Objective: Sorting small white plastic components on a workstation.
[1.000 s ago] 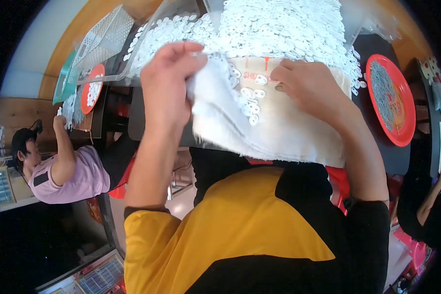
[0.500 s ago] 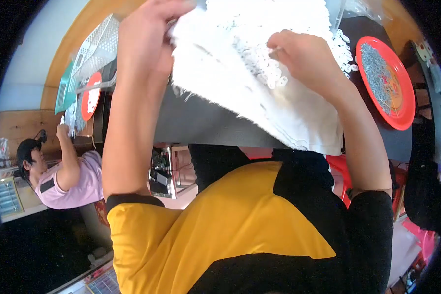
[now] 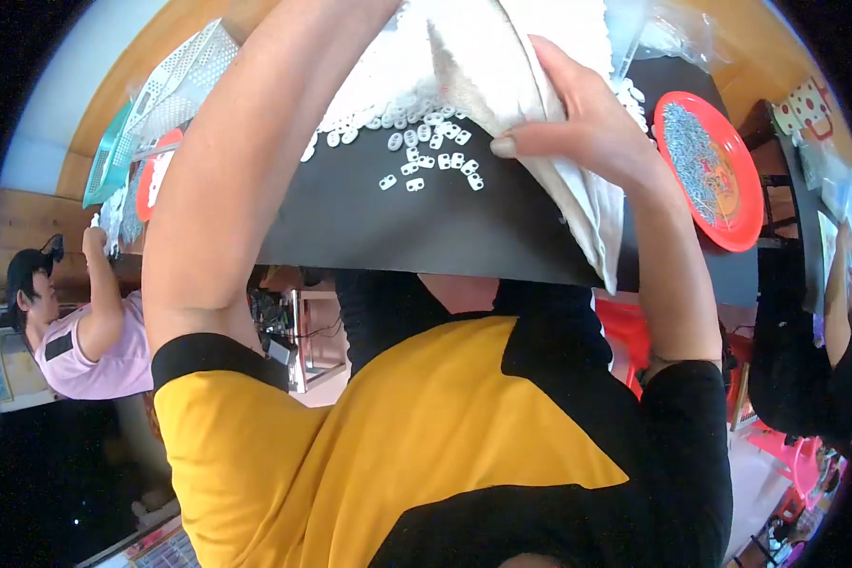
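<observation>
White cloth sack (image 3: 530, 66) over the far half of the black table (image 3: 388, 227), upended and sagging, one edge draped down past the table's near rim. Black table itself bare along its near side, filling the middle of the view. Yellow and black shirt (image 3: 426, 445) just below the table's near edge, wide across the lower frame. Left forearm raised steeply from the table's near-left corner toward the sack, left hand cut off by the top of the picture, so grip there impossible to judge. Right hand (image 3: 577, 118) above the table's right part, clamped on the sack's cloth, thumb pressed flat underneath and fingers (image 3: 563, 66) folded over the top, a fold of fabric pinched tight between them. Red round tray (image 3: 729, 218) off the table's right end, heaped with small grey metal bits. Co-worker in a pink shirt (image 3: 99, 355) well off the table's left side, one arm lifted. Another person in dark clothes (image 3: 814, 369) beyond the table's right end. Teal and white lattice baskets (image 3: 151, 104) past the table's far-left corner, a second red tray (image 3: 151, 175) just beside them. Small white plastic pieces (image 3: 426, 161) scattered on the table directly beneath the sack's mouth, a thick pile at the cloth, loose ones trailing toward the table's middle.
</observation>
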`<state>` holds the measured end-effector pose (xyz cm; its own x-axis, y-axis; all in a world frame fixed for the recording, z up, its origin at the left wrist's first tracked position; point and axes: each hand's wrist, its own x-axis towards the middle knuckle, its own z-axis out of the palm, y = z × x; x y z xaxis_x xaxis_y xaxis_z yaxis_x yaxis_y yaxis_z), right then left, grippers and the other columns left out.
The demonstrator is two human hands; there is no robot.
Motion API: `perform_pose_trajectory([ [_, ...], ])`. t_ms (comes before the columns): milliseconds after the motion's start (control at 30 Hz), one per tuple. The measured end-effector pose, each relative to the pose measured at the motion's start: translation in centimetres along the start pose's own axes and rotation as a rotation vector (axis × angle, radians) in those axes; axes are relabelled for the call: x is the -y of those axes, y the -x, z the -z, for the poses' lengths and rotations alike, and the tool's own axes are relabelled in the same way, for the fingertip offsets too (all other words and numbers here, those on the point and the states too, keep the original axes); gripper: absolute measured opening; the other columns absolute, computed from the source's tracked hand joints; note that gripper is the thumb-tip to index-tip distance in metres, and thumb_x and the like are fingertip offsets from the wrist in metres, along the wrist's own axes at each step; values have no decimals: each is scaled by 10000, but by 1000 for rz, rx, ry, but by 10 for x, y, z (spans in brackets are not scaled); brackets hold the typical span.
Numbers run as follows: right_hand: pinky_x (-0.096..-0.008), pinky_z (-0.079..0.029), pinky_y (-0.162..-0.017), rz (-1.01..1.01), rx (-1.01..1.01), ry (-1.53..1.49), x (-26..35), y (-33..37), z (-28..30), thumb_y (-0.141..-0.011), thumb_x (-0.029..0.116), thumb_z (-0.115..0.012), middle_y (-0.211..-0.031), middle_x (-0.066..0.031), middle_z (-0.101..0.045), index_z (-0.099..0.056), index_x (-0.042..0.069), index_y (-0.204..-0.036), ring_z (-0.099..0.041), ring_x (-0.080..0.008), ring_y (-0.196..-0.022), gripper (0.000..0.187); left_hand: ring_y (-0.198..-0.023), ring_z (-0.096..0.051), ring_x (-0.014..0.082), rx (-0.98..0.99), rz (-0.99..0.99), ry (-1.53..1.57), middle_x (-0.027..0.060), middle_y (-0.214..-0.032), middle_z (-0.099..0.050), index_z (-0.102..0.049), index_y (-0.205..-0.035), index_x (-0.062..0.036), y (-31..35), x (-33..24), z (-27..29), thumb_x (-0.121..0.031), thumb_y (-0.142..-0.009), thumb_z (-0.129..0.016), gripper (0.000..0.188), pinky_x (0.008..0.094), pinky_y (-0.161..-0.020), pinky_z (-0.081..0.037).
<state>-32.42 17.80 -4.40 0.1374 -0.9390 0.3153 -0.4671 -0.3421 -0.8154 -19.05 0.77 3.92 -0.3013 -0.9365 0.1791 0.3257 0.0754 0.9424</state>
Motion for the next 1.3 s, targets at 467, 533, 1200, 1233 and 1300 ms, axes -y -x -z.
perform_pose_trajectory([
  [467, -311, -467, -741, -282, -478, 306, -14, -15, 39, -770, 178, -659, -781, -112, -679, -674, -8, -998, -618, -166, -749, 296, -619, -588, 288, -57, -66, 34, 173, -745, -584, -597, -827, 92, -83, -12, -16, 113, -765, -541, 86, 396, -515, -512],
  [533, -308, -484, -788, -224, -485, 436, -9, -22, 41, -777, 193, -688, -881, -95, -703, -673, -8, -1059, -643, -164, -814, 346, -606, -598, 296, -54, -71, 12, 196, -754, -594, -595, -817, 115, -86, -19, -17, 123, -760, -541, 79, 399, -494, -509],
  [1200, -451, -483, -679, 182, -660, 530, 5, -92, 83, -715, 197, -649, -763, -282, -643, -690, -44, -825, -648, -404, -743, 269, -728, -641, 342, 28, -166, 42, 216, -827, -596, -560, -866, 133, -79, -87, -33, 116, -772, -560, 96, 439, -659, -584],
  [1233, -445, -482, -674, 179, -650, 496, 7, -97, 87, -715, 190, -643, -753, -277, -642, -691, -38, -825, -647, -393, -732, 258, -754, -645, 352, 66, -168, 73, 223, -840, -604, -556, -890, 133, -78, -95, -30, 100, -782, -561, 113, 445, -695, -588],
  [1300, -440, -481, -668, 180, -638, 464, 12, -104, 93, -714, 183, -636, -744, -273, -641, -693, -33, -825, -646, -382, -720, 248, -785, -647, 355, 97, -152, 57, 227, -860, -614, -552, -911, 132, -77, -105, -26, 72, -799, -554, 127, 449, -736, -585],
])
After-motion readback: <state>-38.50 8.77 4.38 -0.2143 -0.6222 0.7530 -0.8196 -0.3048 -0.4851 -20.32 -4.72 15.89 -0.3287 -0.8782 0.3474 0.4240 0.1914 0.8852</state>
